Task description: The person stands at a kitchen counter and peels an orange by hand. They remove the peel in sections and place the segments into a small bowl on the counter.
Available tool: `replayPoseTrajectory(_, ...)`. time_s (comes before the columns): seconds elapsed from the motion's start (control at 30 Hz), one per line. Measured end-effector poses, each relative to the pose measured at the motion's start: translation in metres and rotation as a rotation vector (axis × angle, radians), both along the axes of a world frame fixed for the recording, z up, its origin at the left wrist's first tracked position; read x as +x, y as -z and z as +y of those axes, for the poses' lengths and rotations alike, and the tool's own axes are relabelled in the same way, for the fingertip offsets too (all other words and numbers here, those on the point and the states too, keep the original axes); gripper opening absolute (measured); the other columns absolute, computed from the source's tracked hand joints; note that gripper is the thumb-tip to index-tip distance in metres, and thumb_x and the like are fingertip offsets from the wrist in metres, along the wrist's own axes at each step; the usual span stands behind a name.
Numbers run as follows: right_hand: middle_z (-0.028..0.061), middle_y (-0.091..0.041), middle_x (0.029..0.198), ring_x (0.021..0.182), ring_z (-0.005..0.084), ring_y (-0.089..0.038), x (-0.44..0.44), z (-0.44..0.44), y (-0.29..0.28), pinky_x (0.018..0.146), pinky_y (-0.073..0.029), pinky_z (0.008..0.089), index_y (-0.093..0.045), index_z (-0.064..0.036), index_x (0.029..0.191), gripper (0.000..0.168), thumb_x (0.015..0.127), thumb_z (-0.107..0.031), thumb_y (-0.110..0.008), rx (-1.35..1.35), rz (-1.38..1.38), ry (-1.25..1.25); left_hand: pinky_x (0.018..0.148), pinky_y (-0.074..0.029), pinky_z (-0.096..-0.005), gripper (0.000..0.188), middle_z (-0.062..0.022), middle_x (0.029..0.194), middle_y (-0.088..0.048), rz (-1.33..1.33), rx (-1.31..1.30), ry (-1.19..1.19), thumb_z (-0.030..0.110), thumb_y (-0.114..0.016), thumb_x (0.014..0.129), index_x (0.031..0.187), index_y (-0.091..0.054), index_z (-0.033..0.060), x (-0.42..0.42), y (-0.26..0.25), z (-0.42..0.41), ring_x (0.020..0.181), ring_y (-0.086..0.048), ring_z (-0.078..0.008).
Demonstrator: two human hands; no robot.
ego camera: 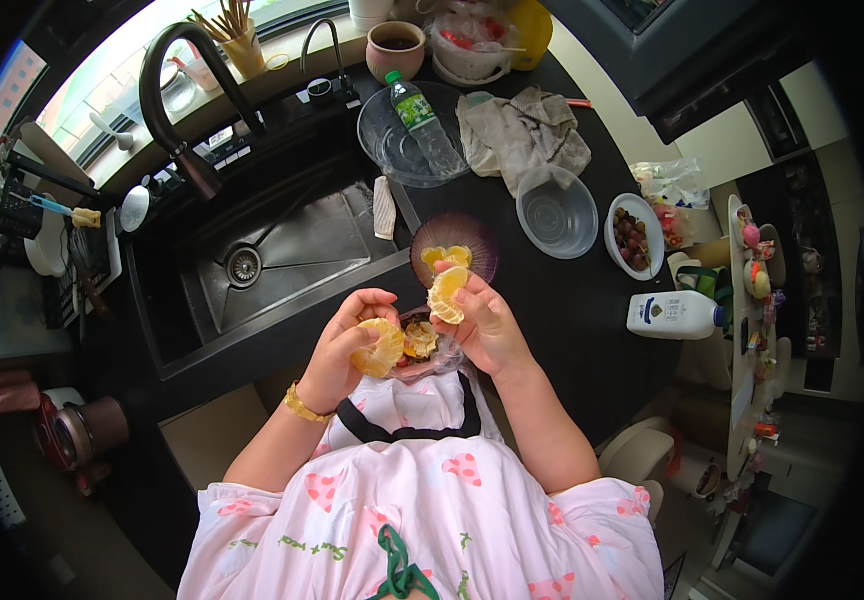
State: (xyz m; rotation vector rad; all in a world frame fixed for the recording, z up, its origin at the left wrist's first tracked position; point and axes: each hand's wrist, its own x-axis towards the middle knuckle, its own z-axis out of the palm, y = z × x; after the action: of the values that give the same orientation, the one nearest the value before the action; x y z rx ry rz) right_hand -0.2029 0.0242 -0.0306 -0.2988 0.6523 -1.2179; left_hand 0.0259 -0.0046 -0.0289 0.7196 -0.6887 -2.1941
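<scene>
My left hand (342, 345) holds a large peeled piece of orange citrus fruit (379, 348), its segments showing. In my right hand (488, 322) is a smaller peeled citrus piece (449, 295), gripped between thumb and fingers. The two pieces are apart from each other. Just beyond my right hand stands a purple ribbed glass bowl (477, 234) with several citrus segments (443, 256) in it. Below and between my hands, a plastic-lined container (432, 367) holds citrus peel (421, 339) and other scraps; my hands hide part of it.
A black sink (304, 247) with a dark faucet (154, 97) lies to the left. Beyond the bowl are a large clear basin (379, 142) holding a plastic bottle (420, 124), a crumpled cloth (522, 131) and a plastic tub (556, 210). Grapes (630, 240) and a white jug (672, 315) stand right.
</scene>
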Motion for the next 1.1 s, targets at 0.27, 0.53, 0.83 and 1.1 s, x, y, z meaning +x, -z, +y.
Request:
replayPoseTrajectory(0.27,0.0115,-0.068,0.12,0.109,0.0225,-0.069,0.016,0.003,0.0,0.097,-0.057,0.0371,-0.055,-0.004,0.134,0.045,0.093,-0.007,-0.073,-0.221,0.198,0.153,0.086,-0.051,-0.0242,0.028,0.0005,0.103,-0.064,-0.158,-0.066,0.129,0.018,-0.073,0.095,0.118,-0.065,0.0028,-0.009,-0.002,0.004,0.095,-0.062,-0.0074)
replayPoseTrajectory(0.53,0.0209,-0.065,0.13,0.12,0.0254,-0.065,0.039,0.007,0.006,0.104,-0.052,0.0363,-0.054,-0.006,0.124,0.04,0.091,-0.005,-0.076,-0.417,0.523,0.248,0.084,-0.052,-0.0236,0.037,-0.0008,0.11,-0.068,-0.063,-0.075,-0.006,0.018,-0.075,0.095,0.125,-0.064,0.0001,-0.032,-0.008,0.016,0.094,-0.064,-0.0068)
replayPoseTrajectory(0.83,0.0157,-0.062,0.132,0.115,0.0179,-0.063,0.043,0.006,0.001,0.101,-0.05,0.0308,-0.056,-0.004,0.121,0.038,0.091,-0.01,-0.078,-0.476,0.671,0.273,0.088,-0.053,-0.0246,0.033,-0.0043,0.114,-0.07,-0.103,-0.197,-0.184,0.011,-0.071,0.097,0.127,-0.065,-0.0019,-0.032,-0.003,0.02,0.098,-0.066,-0.0094)
replayPoseTrajectory(1.1,0.011,-0.064,0.129,0.113,0.0168,-0.064,0.037,0.007,-0.01,0.097,-0.051,0.0302,-0.061,-0.003,0.117,0.034,0.088,-0.008,-0.079,-0.486,0.874,0.227,0.092,-0.053,-0.0264,0.034,-0.005,0.115,-0.068,-0.05,-0.182,-0.275,0.007,-0.074,0.094,0.125,-0.06,0.0002,-0.033,0.005,0.019,0.103,-0.066,-0.0112)
